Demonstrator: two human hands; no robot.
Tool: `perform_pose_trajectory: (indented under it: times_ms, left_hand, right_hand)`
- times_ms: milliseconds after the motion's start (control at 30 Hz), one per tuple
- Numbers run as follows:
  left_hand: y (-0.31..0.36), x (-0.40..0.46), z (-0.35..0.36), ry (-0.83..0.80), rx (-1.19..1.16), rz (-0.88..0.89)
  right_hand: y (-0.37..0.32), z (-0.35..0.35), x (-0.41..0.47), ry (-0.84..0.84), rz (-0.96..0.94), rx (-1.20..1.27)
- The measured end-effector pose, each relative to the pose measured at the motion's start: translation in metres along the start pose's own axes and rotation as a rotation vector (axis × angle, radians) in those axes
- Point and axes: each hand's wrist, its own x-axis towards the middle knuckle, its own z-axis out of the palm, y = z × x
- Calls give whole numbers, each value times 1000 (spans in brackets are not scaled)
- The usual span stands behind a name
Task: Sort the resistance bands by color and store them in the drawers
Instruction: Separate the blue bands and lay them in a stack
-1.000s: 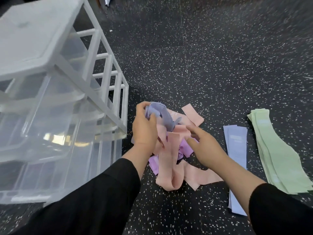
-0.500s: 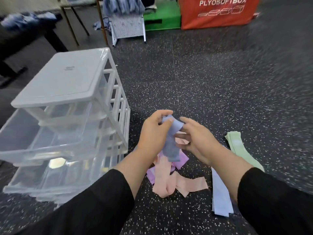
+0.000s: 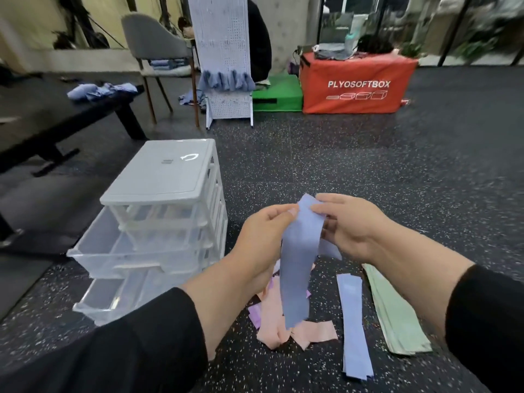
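Note:
A blue resistance band (image 3: 297, 262) hangs straight down in front of me. My left hand (image 3: 265, 236) and my right hand (image 3: 350, 226) both pinch its top end, side by side. Below it on the floor lies a mixed heap of pink bands (image 3: 276, 321) and purple bands (image 3: 255, 314). To the right lies a flat stack of blue bands (image 3: 354, 330), and beyond that a stack of green bands (image 3: 397, 313). The white drawer unit (image 3: 164, 177) stands at the left with two clear drawers (image 3: 113, 251) pulled out.
A black bench (image 3: 56, 120) holding blue cloths stands at the far left. A grey chair (image 3: 153, 43), a white pegboard stand (image 3: 224, 61), a green block (image 3: 276, 93) and a red PLYOSOFTBOX (image 3: 357, 83) line the back. Speckled black floor (image 3: 368, 171) lies between.
Both hands have lifted the blue band out of the heap and it now hangs unfolded at full length. The view has tilted up, bringing the back of the room into sight.

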Motion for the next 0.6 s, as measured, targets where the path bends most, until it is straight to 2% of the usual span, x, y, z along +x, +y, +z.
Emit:
perform_pose_trajectory:
  times_ms: [100, 200, 400, 600]
  left_hand:
    - [16, -27, -11, -48, -7, -27]
    - [22, -47, -26, -2, 40, -24]
    - [22, -51, -46, 167, 96, 4]
    - [21, -51, -56, 118, 65, -60]
  right_hand:
    - [-8, -2, -24, -81, -38, -92]
    - [-5, -3, -39, -179, -57, -237]
    - [3, 4, -49, -145, -117, -408]
    - [8, -2, -47, -132, -123, -350]
